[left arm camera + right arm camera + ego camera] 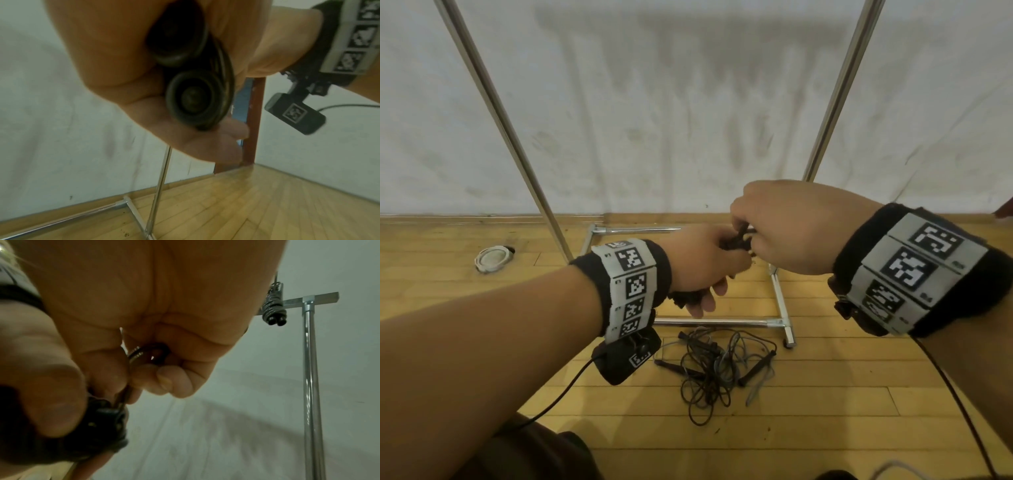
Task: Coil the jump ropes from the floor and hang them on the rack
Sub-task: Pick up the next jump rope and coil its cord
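My left hand (705, 263) grips two black jump rope handles (191, 97) side by side, their round end caps facing the left wrist camera, with dark cord wound around them. My right hand (767, 226) meets it from the right and pinches the dark cord (152, 352) at the top of the bundle (736, 240). Both hands hover between the uprights of the chrome rack (835, 99). On the wooden floor below lies a tangle of black and grey jump ropes (719, 363). In the right wrist view a coiled rope (274, 308) hangs from the rack's top bar.
The rack's base bars (715, 322) lie on the floor just behind the tangle, its left upright (506, 126) slanting upward. A white wall (654, 102) stands behind. A round white floor fitting (491, 258) sits at the left. A dark red door frame (252, 113) is at the room's corner.
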Demonstrator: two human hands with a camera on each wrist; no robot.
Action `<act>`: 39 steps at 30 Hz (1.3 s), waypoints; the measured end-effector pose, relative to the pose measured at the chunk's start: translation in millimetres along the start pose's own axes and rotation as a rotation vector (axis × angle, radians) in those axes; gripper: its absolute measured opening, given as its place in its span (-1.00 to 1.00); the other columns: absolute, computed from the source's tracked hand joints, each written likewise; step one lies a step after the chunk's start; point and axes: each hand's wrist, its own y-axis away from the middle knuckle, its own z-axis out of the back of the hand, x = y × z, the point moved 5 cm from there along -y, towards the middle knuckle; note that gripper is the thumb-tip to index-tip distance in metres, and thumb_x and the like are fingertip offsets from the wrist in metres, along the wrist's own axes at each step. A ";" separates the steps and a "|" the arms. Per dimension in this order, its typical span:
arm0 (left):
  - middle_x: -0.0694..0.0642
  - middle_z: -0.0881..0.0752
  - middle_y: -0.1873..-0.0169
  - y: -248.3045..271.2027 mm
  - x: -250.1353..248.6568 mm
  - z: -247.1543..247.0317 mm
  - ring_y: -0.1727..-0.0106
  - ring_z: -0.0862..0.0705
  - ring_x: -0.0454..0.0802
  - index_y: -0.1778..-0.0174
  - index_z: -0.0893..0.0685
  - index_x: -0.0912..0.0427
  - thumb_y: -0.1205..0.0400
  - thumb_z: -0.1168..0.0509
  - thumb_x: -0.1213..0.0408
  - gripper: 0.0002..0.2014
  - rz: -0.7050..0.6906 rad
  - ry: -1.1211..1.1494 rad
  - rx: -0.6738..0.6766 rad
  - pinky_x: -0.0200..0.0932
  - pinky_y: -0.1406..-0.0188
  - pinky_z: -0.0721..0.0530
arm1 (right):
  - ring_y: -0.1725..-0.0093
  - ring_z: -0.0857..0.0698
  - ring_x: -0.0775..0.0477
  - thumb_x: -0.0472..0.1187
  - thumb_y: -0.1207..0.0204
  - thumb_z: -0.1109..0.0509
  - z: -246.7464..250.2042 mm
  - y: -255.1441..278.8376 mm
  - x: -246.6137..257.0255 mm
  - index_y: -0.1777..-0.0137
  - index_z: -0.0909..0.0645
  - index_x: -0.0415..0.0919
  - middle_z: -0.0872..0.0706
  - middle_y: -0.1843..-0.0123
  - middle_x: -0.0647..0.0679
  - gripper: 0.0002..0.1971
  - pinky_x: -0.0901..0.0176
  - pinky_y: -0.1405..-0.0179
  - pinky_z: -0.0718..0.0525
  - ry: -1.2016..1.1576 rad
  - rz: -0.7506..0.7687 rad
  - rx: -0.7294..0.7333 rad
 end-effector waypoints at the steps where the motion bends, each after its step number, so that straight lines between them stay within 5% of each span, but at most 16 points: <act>1: 0.05 -0.76 0.45 -1.6 0.0 5.4 0.45 -0.81 0.15 -0.03 -0.65 0.00 -0.79 -0.30 0.06 -0.87 -0.010 0.059 -0.037 0.11 0.41 -0.85 | 0.01 -0.56 0.03 -0.10 -0.71 -0.20 4.0 1.6 -3.7 -0.28 -0.62 0.02 -0.53 -0.03 0.08 -0.76 0.08 -0.07 -0.61 -0.040 0.001 -0.033; 4: 0.12 -0.86 0.32 -3.9 -1.0 20.7 0.39 -0.85 0.24 -0.12 -0.65 -0.01 -0.80 -0.30 0.08 -0.90 -0.038 0.231 -0.116 0.15 0.39 -0.85 | -0.03 -0.56 0.19 -0.02 -0.78 -0.13 14.6 6.9 -14.2 -0.49 -0.60 0.04 -0.65 -0.12 0.16 -0.63 0.37 0.01 -0.44 -0.212 0.026 -0.159; 7: 0.20 -0.88 0.06 -2.4 -5.2 31.9 0.25 -0.90 0.33 -0.19 -0.66 -0.04 -0.79 -0.30 0.12 -0.90 -0.081 0.330 -0.161 0.20 0.36 -0.85 | 0.25 -0.64 0.47 -0.07 -0.80 -0.21 20.9 12.3 -23.4 -0.44 -0.68 0.07 -0.69 0.20 0.40 -0.68 0.70 0.24 -0.43 -0.512 0.004 -0.283; 9: 0.21 -0.86 -0.01 -1.4 -8.5 38.5 0.19 -0.91 0.33 -0.21 -0.67 -0.03 -0.79 -0.30 0.15 -0.88 -0.119 0.352 -0.190 0.18 0.37 -0.83 | 0.24 -0.71 0.47 -0.09 -0.75 -0.32 19.9 12.8 -30.5 -0.26 -0.77 0.17 -0.79 0.29 0.34 -0.76 0.61 0.26 -0.54 -0.718 -0.026 -0.333; 13: 0.19 -0.85 0.07 -0.2 -11.7 47.3 0.30 -0.89 0.27 -0.16 -0.67 -0.06 -0.78 -0.30 0.16 -0.91 -0.161 0.281 -0.250 0.16 0.41 -0.83 | 0.08 -0.80 0.15 -0.13 -0.56 -0.54 10.3 6.0 -41.3 0.03 -0.88 0.14 -0.87 0.13 0.07 -0.87 0.25 0.15 -0.72 -1.037 -0.117 -0.319; 19: 0.23 -0.77 0.07 -6.6 -5.3 53.6 0.44 -0.82 0.13 -0.21 -0.61 -0.06 -0.78 -0.29 0.17 -0.88 -0.170 0.190 -0.249 0.10 0.45 -0.82 | 0.15 -0.75 0.23 -0.17 -0.44 -0.64 -1.5 -18.9 -39.5 -0.03 -0.70 0.08 -0.86 0.11 0.20 -0.76 0.15 0.02 -0.63 -0.855 -0.118 -0.241; 23: 0.22 -0.77 0.05 -13.6 2.3 62.3 0.46 -0.81 0.10 -0.21 -0.60 -0.06 -0.78 -0.29 0.15 -0.89 -0.170 0.155 -0.254 0.04 0.50 -0.80 | 0.10 -0.72 0.27 -0.14 -0.47 -0.61 -8.5 -42.3 -35.7 -0.15 -0.65 0.14 -0.81 0.07 0.25 -0.69 0.33 0.11 -0.58 -0.696 -0.131 -0.220; 29: 0.22 -0.75 0.06 -25.7 16.3 78.7 0.48 -0.79 0.06 -0.25 -0.57 -0.06 -0.79 -0.28 0.12 -0.87 -0.140 0.128 -0.262 0.32 0.43 -0.88 | 0.15 -0.65 0.25 -0.10 -0.56 -0.47 -10.4 -72.8 -28.9 -0.09 -0.67 0.12 -0.71 0.15 0.24 -0.85 0.37 0.27 -0.50 -0.437 -0.133 -0.291; 36: 0.13 -0.74 0.27 -40.6 27.0 94.4 0.65 -0.70 -0.15 -0.13 -0.51 -0.09 -0.78 -0.28 0.07 -0.92 -0.087 -0.035 -0.295 -0.28 0.71 -0.58 | 0.27 -0.63 0.26 -0.13 -0.46 -0.44 -13.9 -97.6 -29.2 0.12 -0.66 0.07 -0.69 0.39 0.25 -0.95 0.36 0.39 -0.38 -0.505 -0.135 -0.319; 39: 0.11 -0.72 0.29 -47.0 26.8 95.0 0.67 -0.68 -0.17 -0.03 -0.48 -0.13 -0.78 -0.29 0.09 -0.91 -0.089 -0.032 -0.275 -0.30 0.71 -0.57 | 0.33 -0.71 0.20 -0.20 -0.42 -0.49 -18.0 -106.7 -32.2 0.16 -0.68 0.06 -0.76 0.35 0.23 -0.90 0.18 0.27 -0.62 -0.667 -0.172 -0.304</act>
